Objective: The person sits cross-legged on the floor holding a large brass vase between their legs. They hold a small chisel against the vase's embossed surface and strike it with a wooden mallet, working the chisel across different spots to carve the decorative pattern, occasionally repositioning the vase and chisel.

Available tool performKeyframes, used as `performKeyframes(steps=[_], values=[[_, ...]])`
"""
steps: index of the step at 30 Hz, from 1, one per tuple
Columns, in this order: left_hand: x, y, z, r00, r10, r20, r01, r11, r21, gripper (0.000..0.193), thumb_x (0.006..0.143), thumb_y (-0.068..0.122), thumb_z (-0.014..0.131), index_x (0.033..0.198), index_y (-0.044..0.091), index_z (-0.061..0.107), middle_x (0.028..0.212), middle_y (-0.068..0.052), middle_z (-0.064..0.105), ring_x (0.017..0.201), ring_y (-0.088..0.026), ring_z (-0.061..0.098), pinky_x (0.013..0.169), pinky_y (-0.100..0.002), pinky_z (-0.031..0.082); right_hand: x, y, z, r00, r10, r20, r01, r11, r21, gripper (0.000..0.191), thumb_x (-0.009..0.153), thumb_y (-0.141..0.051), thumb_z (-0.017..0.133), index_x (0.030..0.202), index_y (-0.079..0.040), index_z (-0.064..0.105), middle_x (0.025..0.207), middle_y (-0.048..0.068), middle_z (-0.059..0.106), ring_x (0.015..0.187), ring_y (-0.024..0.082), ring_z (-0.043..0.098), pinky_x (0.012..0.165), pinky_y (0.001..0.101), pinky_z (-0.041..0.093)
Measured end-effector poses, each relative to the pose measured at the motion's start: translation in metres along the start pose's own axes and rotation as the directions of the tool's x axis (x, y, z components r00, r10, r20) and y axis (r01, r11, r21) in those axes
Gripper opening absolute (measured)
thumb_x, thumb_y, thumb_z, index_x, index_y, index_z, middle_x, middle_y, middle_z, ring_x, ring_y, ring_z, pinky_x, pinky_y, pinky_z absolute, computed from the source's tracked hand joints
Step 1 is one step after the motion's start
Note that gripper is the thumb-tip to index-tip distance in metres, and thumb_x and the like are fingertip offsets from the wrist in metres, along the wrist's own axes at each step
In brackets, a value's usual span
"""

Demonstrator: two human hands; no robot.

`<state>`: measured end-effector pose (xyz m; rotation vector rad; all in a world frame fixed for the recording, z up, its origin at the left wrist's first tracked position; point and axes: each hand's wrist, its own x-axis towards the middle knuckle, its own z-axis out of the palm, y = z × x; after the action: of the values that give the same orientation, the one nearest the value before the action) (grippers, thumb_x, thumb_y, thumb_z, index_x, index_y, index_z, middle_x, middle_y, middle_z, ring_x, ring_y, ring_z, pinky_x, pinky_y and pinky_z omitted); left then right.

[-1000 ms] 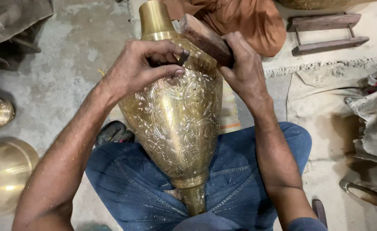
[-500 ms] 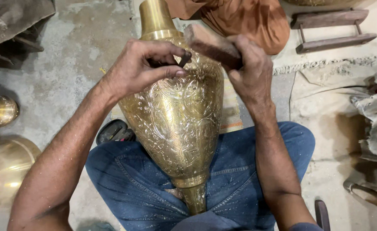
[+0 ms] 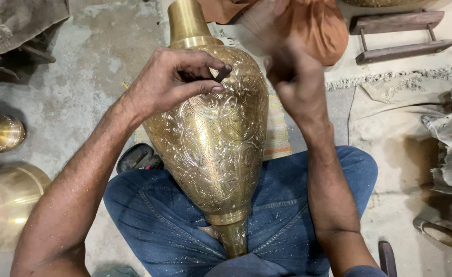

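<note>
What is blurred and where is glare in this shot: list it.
Head view: the right hand is smeared by motion blur, so what it holds is unreadable; the left hand and its small dark tool are sharp; soft highlights glare on the brass vase and on the brass vessel at the left edge.

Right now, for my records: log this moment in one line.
left hand: pins chisel on brass vase | right hand: raised, blurred | vase on lap
</note>
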<state>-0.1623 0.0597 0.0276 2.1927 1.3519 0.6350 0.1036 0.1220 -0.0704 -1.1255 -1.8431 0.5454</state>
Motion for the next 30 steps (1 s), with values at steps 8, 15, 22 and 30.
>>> performKeyframes(steps=[8, 15, 22, 30], values=[[0.0010, -0.0007, -0.0028, 1.000, 0.020, 0.002, -0.020, 0.999, -0.027, 0.036, 0.095, 0.027, 0.078, 0.127, 0.011, 0.072, 0.090, -0.005, 0.079, 0.084, -0.013, 0.077, 0.079, -0.034, 0.065, 0.0002, 0.0004, -0.0047, 0.943, -0.330, 0.037, 0.308, 0.828, -0.469, 0.014, 0.109, -0.013, 0.075, 0.114, -0.011, 0.062, 0.087, 0.002, 0.070, 0.074, 0.017, 0.064, 0.071, 0.0450, 0.052], [0.0040, 0.0010, -0.0035, 1.000, 0.030, -0.006, -0.030, 0.999, 0.021, 0.032, 0.091, 0.025, 0.082, 0.118, 0.010, 0.074, 0.083, -0.004, 0.078, 0.079, -0.013, 0.077, 0.074, -0.034, 0.066, -0.0035, -0.0045, -0.0066, 0.942, -0.334, 0.025, 0.325, 0.894, -0.307, 0.032, 0.089, 0.000, 0.078, 0.115, -0.003, 0.059, 0.092, 0.008, 0.069, 0.081, 0.024, 0.068, 0.069, 0.0458, 0.053], [0.0041, 0.0001, -0.0036, 0.999, 0.037, 0.005, -0.037, 0.998, -0.041, 0.031, 0.094, 0.023, 0.080, 0.121, 0.010, 0.073, 0.087, -0.004, 0.078, 0.082, -0.012, 0.078, 0.076, -0.032, 0.067, -0.0037, -0.0042, -0.0013, 0.957, -0.289, -0.017, 0.280, 0.940, -0.196, 0.028, 0.092, 0.000, 0.078, 0.114, -0.003, 0.060, 0.096, 0.012, 0.069, 0.087, 0.026, 0.071, 0.077, 0.0424, 0.059], [0.0034, -0.0008, -0.0037, 0.997, 0.079, -0.010, -0.079, 0.997, -0.016, 0.035, 0.093, 0.025, 0.080, 0.124, 0.010, 0.074, 0.089, -0.006, 0.079, 0.082, -0.014, 0.077, 0.077, -0.033, 0.065, -0.0016, 0.0005, -0.0018, 0.972, -0.232, -0.038, 0.223, 0.960, -0.171, 0.023, 0.101, -0.007, 0.076, 0.116, -0.006, 0.059, 0.096, 0.005, 0.066, 0.082, 0.018, 0.067, 0.071, 0.0375, 0.060]])
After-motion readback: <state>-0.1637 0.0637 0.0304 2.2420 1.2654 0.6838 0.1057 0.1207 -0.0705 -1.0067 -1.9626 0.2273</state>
